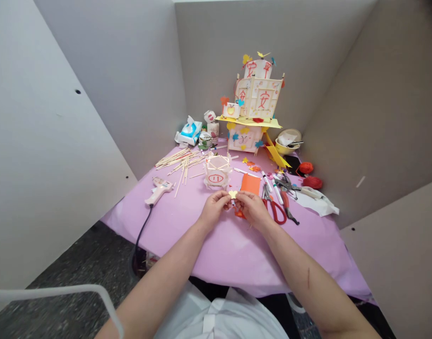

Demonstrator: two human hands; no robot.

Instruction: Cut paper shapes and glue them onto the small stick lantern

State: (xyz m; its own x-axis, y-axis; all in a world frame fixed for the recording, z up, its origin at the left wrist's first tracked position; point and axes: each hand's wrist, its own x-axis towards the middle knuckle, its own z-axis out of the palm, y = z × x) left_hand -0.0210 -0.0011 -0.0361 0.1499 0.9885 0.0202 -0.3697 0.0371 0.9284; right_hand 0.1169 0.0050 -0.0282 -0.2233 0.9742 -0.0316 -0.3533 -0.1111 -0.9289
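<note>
Between my two hands is a small yellow paper cutout [233, 194], butterfly-like in outline. My left hand [216, 206] pinches its left edge, and my right hand [250, 207] grips the right edge with thumb and fingers. Just beyond them stands a small white paper lantern [216, 172] with a wooden stick frame and a red drawing on its side. An orange paper sheet [250, 183] lies behind my right hand, partly covered by it. To the right rest red-handled scissors [278, 213], their blades pointing away.
A tall decorated paper-and-stick lantern tower [260, 99] stands at the back. Wooden sticks [182, 159] and a corded glue gun [160, 190] lie left. Markers [277, 190], pliers [289, 209] and red yarn balls [312, 182] are right. Grey partitions [237, 28] enclose the table [216, 254].
</note>
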